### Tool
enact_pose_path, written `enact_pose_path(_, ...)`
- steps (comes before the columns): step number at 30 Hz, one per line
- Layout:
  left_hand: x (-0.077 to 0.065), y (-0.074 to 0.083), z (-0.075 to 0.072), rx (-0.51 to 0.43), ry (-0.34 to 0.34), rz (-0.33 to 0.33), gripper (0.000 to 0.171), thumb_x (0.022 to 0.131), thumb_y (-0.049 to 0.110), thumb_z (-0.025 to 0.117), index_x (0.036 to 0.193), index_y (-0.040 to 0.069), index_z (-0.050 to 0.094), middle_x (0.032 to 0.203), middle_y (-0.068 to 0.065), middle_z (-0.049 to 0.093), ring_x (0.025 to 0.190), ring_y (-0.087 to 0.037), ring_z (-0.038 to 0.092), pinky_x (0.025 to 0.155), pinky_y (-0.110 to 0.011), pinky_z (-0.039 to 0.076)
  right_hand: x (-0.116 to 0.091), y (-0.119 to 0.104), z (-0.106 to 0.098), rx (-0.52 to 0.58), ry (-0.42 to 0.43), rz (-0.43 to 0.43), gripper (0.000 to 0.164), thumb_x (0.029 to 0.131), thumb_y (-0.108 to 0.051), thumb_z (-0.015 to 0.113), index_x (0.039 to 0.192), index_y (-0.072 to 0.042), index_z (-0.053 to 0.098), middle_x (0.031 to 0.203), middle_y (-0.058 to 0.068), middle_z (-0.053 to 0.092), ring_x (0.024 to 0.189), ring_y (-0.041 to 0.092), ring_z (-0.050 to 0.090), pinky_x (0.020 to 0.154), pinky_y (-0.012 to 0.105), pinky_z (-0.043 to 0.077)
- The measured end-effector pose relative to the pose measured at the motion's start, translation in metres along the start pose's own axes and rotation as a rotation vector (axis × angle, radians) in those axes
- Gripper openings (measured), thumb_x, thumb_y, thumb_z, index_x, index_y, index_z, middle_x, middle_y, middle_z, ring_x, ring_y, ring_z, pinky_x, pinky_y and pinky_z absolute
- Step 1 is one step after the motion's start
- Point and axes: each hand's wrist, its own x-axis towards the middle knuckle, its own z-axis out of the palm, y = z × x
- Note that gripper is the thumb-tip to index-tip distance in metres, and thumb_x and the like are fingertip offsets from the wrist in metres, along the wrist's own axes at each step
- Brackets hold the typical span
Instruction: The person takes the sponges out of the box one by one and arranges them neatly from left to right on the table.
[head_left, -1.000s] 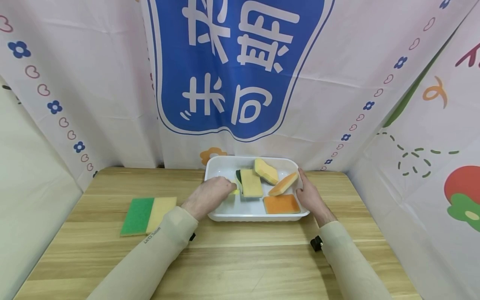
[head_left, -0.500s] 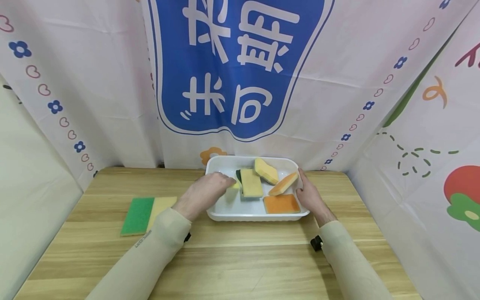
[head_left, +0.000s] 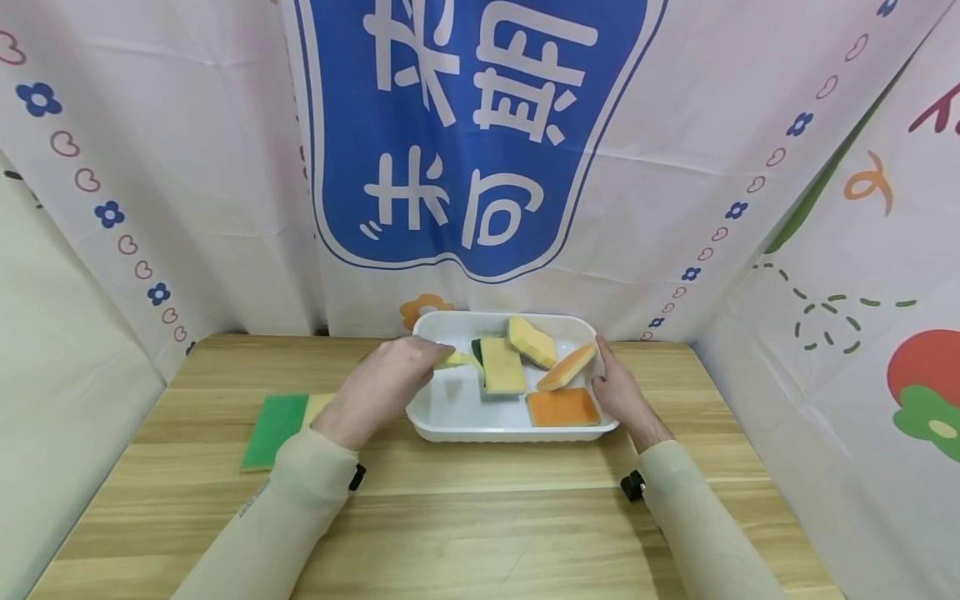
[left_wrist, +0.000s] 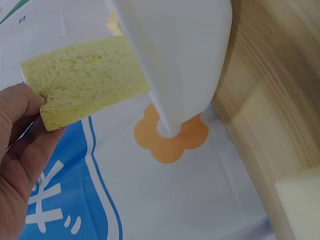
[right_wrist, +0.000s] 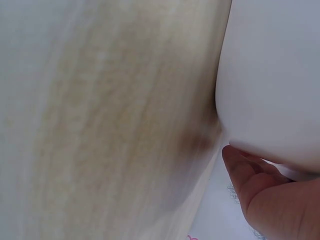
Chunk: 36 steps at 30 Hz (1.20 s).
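Observation:
My left hand (head_left: 384, 385) pinches one end of a yellow sponge (left_wrist: 90, 77) between thumb and fingers. That sponge stands over the left end of the white tray (head_left: 450, 413), its far end passing behind the tray's wall in the left wrist view. My right hand (head_left: 622, 396) grips the tray's right end at the rim, fingertips against the white side in the right wrist view. Inside the tray lie a yellow sponge with a dark green side (head_left: 502, 367), a thick yellow sponge (head_left: 532, 340), a tilted orange-and-yellow sponge (head_left: 567, 369) and a flat orange sponge (head_left: 563, 408).
On the wooden table (head_left: 480, 525), left of the tray, lies a green scouring sponge (head_left: 275, 431) beside a pale yellow one (head_left: 318, 407), partly hidden by my left arm. A printed curtain (head_left: 247, 167) hangs right behind the tray and along both sides.
My left hand has drawn back leftward and up from inside the tray to its left rim, bringing the yellow sponge along. The right hand has stayed on the tray.

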Motion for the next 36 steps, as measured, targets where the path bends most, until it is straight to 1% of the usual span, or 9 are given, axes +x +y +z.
enact_pose_path(5, -0.006, 0.001, -0.009, -0.010, 0.038, -0.012, 0.044, 0.101, -0.011, 0.083, 0.141, 0.008, 0.084, 0.123, -0.011, 0.090, 0.107, -0.029, 0.087, 0.094, -0.042, 0.076, 0.001, 0.001, 0.000, 0.008, 0.000, 0.004, 0.090, 0.111, 0.007, 0.046, 0.189, -0.009, 0.004, 0.196, 0.025, 0.015, 0.181, 0.053, 0.025, 0.148, 0.067, 0.028)
enact_pose_path(10, -0.013, 0.004, -0.017, -0.049, 0.058, -0.068, 0.041, 0.105, -0.009, 0.077, 0.142, 0.008, 0.083, 0.123, -0.013, 0.090, 0.107, -0.030, 0.086, 0.096, -0.046, 0.076, 0.001, 0.001, 0.001, 0.012, 0.003, -0.001, 0.090, 0.110, 0.007, 0.046, 0.189, -0.008, 0.005, 0.196, 0.025, 0.016, 0.181, 0.052, 0.024, 0.149, 0.067, 0.026)
enact_pose_path(15, -0.021, 0.001, -0.025, -0.095, 0.146, -0.063, 0.035, 0.107, -0.009, 0.075, 0.139, 0.004, 0.084, 0.124, -0.017, 0.089, 0.114, -0.037, 0.087, 0.099, -0.052, 0.076, 0.002, 0.002, 0.001, 0.005, 0.002, 0.001, 0.091, 0.110, 0.006, 0.046, 0.189, -0.008, 0.005, 0.196, 0.026, 0.016, 0.180, 0.053, 0.027, 0.147, 0.067, 0.030)
enact_pose_path(18, -0.027, -0.001, -0.032, -0.111, 0.181, -0.062, 0.033, 0.108, -0.008, 0.077, 0.138, 0.003, 0.084, 0.127, -0.017, 0.089, 0.117, -0.039, 0.087, 0.100, -0.054, 0.075, 0.002, 0.003, 0.001, -0.001, 0.005, 0.001, 0.090, 0.110, 0.006, 0.046, 0.189, -0.008, 0.004, 0.195, 0.027, 0.017, 0.179, 0.053, 0.030, 0.147, 0.068, 0.033)
enact_pose_path(21, -0.031, -0.003, -0.038, -0.111, 0.197, -0.080, 0.033, 0.107, -0.007, 0.079, 0.137, 0.004, 0.084, 0.128, -0.017, 0.089, 0.116, -0.039, 0.087, 0.099, -0.053, 0.076, 0.002, 0.002, 0.001, -0.006, 0.006, 0.002, 0.091, 0.110, 0.006, 0.046, 0.189, -0.008, 0.004, 0.195, 0.028, 0.018, 0.178, 0.054, 0.033, 0.145, 0.069, 0.036)
enact_pose_path(25, -0.037, -0.006, -0.044, -0.108, 0.219, -0.094, 0.033, 0.106, -0.007, 0.081, 0.137, 0.003, 0.084, 0.127, -0.017, 0.090, 0.115, -0.038, 0.087, 0.097, -0.053, 0.076, 0.002, 0.003, 0.000, 0.003, 0.000, 0.009, 0.091, 0.111, 0.006, 0.047, 0.189, -0.009, 0.004, 0.195, 0.027, 0.017, 0.178, 0.054, 0.032, 0.145, 0.069, 0.036)
enact_pose_path(30, -0.042, -0.012, -0.048, -0.099, 0.232, -0.105, 0.036, 0.105, -0.010, 0.079, 0.138, 0.003, 0.084, 0.128, -0.018, 0.089, 0.114, -0.040, 0.087, 0.097, -0.055, 0.076, 0.006, 0.009, -0.001, 0.039, -0.004, 0.010, 0.092, 0.111, 0.005, 0.047, 0.190, -0.014, 0.005, 0.196, 0.023, 0.017, 0.180, 0.051, 0.028, 0.147, 0.068, 0.031)
enact_pose_path(32, -0.044, -0.014, -0.049, -0.091, 0.235, -0.111, 0.036, 0.105, -0.010, 0.079, 0.138, 0.004, 0.084, 0.129, -0.017, 0.089, 0.114, -0.039, 0.087, 0.098, -0.056, 0.075, 0.012, 0.018, 0.000, 0.032, 0.003, -0.009, 0.092, 0.110, 0.003, 0.048, 0.191, -0.016, 0.007, 0.196, 0.023, 0.020, 0.179, 0.052, 0.031, 0.146, 0.067, 0.034)
enact_pose_path(36, -0.047, -0.020, -0.050, -0.076, 0.231, -0.116, 0.034, 0.106, -0.008, 0.079, 0.136, 0.005, 0.085, 0.128, -0.017, 0.089, 0.113, -0.039, 0.088, 0.097, -0.057, 0.075, 0.013, 0.018, 0.001, 0.037, 0.001, -0.005, 0.092, 0.110, 0.003, 0.047, 0.191, -0.017, 0.007, 0.197, 0.021, 0.019, 0.179, 0.052, 0.030, 0.146, 0.066, 0.034)
